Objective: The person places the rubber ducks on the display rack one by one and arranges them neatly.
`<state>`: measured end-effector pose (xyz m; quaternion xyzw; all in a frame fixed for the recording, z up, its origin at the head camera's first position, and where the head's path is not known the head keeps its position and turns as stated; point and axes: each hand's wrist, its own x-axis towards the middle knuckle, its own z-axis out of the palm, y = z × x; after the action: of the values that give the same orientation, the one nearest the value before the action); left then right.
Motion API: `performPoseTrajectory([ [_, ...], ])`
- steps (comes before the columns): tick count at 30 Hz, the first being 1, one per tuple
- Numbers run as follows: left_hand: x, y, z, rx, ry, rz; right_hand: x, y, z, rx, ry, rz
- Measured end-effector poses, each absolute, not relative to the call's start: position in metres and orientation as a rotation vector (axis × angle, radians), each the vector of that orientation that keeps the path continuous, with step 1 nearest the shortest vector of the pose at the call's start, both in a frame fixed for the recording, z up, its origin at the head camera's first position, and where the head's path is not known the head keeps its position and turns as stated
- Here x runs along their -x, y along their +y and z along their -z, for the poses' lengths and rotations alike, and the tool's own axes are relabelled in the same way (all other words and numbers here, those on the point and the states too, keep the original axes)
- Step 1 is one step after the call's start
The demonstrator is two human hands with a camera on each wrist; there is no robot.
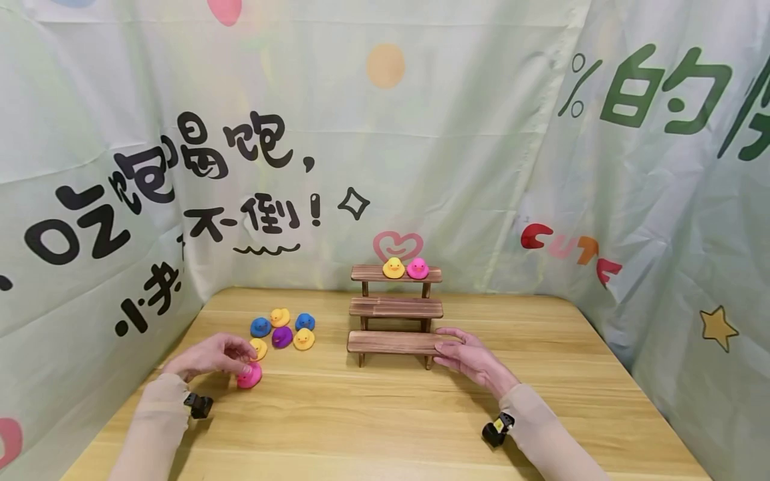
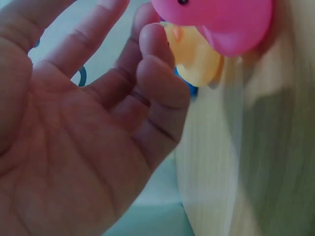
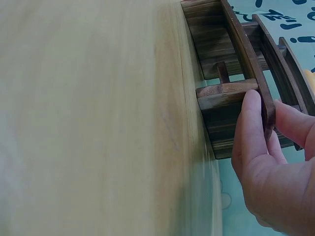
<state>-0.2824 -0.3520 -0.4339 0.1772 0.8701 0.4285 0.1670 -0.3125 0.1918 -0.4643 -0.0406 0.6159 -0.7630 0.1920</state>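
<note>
A: Where's the duck?
B: Pink duck [image 1: 249, 375] is toward the desk's [image 1: 361, 427] left edge, front of the loose group. My left hand [image 1: 210, 357] pinches it, thumb on it. Can't tell if it's off the wood.
A: Neighbours?
B: Near yellow duck [image 1: 259, 349] just behind, by my fingers. Farther back: purple duck [image 1: 282, 337], left blue duck [image 1: 261, 327], right blue duck [image 1: 305, 322], back yellow duck [image 1: 279, 317], right yellow duck [image 1: 303, 339].
A: Right hand?
B: My right hand [image 1: 474, 361] grips the right end of the bottom step [image 1: 391, 342], plank between thumb and fingers. Rack [image 1: 394, 307] stands toward the desk's back edge, right of the group.
A: Progress?
B: Early, I'd judge. Two up on the top step [image 1: 365, 272], side by side: upper yellow duck [image 1: 394, 268], upper pink duck [image 1: 418, 269]. Middle and bottom steps not loaded yet. Going by those two, seven left, counting the one in my hand.
A: Beyond that?
B: Printed cloth [image 1: 433, 147] hangs behind the back edge.
</note>
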Motion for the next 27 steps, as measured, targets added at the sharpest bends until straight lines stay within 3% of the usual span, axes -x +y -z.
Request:
performPoseTrajectory([
  [10,0.2835,-0.3573,0.441,-0.585,2.417,-1.169,0.3142,0.1915,0.4664,0.106,1.731,2.142],
  [27,0.2809,-0.3538,0.4438,-0.475,2.456,-1.168,0.3149,0.1916,0.4678,0.113,1.739,2.129],
])
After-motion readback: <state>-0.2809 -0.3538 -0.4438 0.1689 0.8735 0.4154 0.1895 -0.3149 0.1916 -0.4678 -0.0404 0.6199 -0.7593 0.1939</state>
